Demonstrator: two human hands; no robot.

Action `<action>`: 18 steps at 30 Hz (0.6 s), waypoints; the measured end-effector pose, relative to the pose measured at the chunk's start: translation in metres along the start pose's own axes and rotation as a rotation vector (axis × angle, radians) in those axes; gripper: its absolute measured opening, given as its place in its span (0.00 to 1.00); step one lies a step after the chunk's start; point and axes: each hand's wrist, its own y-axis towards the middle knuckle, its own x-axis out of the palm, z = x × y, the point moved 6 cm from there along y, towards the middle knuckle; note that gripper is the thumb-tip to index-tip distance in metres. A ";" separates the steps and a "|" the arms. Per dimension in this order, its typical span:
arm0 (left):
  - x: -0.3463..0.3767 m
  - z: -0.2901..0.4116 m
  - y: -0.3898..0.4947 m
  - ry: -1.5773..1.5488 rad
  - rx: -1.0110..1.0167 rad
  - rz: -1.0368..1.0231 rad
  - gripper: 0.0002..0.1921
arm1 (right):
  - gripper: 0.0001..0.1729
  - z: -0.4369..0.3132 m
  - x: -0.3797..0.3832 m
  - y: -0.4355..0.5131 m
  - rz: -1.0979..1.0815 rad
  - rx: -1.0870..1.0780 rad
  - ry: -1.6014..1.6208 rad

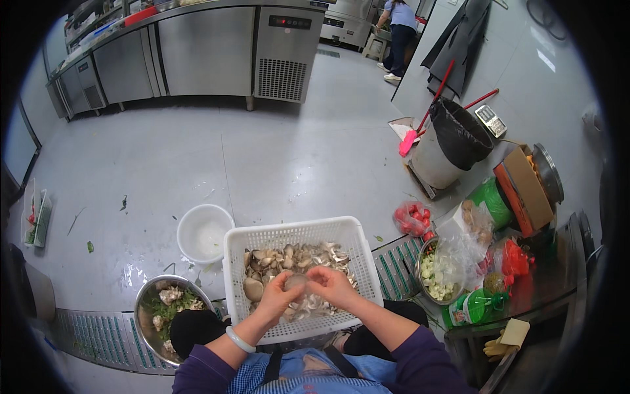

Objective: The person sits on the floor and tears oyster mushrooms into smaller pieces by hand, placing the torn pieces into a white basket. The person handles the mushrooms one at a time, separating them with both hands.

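Note:
A white perforated plastic basket (300,231) stands in front of me, heaped with oyster mushrooms (288,256). Whole caps lie mostly at its left and back, with paler torn strips at the right and front. Above the heap, my left hand (278,297) grips an oyster mushroom (295,281) between thumb and fingers. My right hand (336,285) meets it from the other side, its thumb and fingertips pinched at the mushroom's right edge. Part of the heap is hidden under both hands.
Left of the basket are a white plastic bowl (204,234) and a steel bowl of trimmings (142,315). To the right sit a steel bowl of chopped vegetable (435,276), bagged tomatoes (412,219), a green bottle (472,308) and a lined bin (438,162). A person (401,29) stands far off.

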 end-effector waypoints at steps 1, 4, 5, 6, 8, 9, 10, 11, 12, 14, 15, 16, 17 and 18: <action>-0.001 -0.002 0.000 -0.008 -0.004 0.007 0.12 | 0.11 -0.003 -0.001 0.000 0.008 -0.048 -0.020; -0.004 -0.004 0.001 -0.018 -0.023 0.022 0.13 | 0.10 -0.004 0.000 0.001 0.020 -0.055 -0.064; -0.004 -0.004 0.000 -0.022 -0.027 0.021 0.13 | 0.09 -0.005 0.000 0.001 0.025 -0.060 -0.074; -0.004 -0.003 0.000 -0.016 -0.027 0.026 0.13 | 0.09 -0.005 0.001 0.000 0.031 -0.064 -0.085; -0.002 -0.002 -0.001 -0.006 -0.039 0.032 0.13 | 0.10 -0.005 0.003 0.000 0.024 -0.051 -0.090; 0.001 0.000 -0.002 -0.050 -0.031 0.015 0.12 | 0.10 -0.004 0.002 0.000 0.032 -0.019 -0.089; 0.003 0.001 -0.003 -0.086 -0.041 0.008 0.12 | 0.10 -0.003 0.002 0.000 0.026 -0.005 0.081; 0.003 0.001 -0.003 -0.120 -0.067 0.023 0.12 | 0.09 -0.002 0.002 0.001 0.029 0.034 0.255; 0.004 0.003 -0.003 -0.182 -0.035 0.025 0.13 | 0.09 0.000 0.001 0.002 0.030 0.085 0.435; 0.005 0.006 -0.002 -0.328 -0.006 0.034 0.15 | 0.08 0.000 -0.007 0.006 0.093 0.095 0.727; 0.001 0.006 -0.002 -0.295 -0.002 0.072 0.14 | 0.07 0.002 -0.009 0.007 0.107 0.121 0.880; -0.002 0.009 -0.001 -0.278 0.012 0.076 0.14 | 0.05 0.002 -0.018 0.009 0.170 0.098 0.851; -0.005 0.012 0.001 -0.269 0.054 0.069 0.14 | 0.05 0.000 -0.019 0.010 0.136 0.077 0.756; -0.004 0.015 0.001 -0.128 0.103 0.035 0.12 | 0.05 -0.001 -0.018 0.011 0.117 0.071 0.685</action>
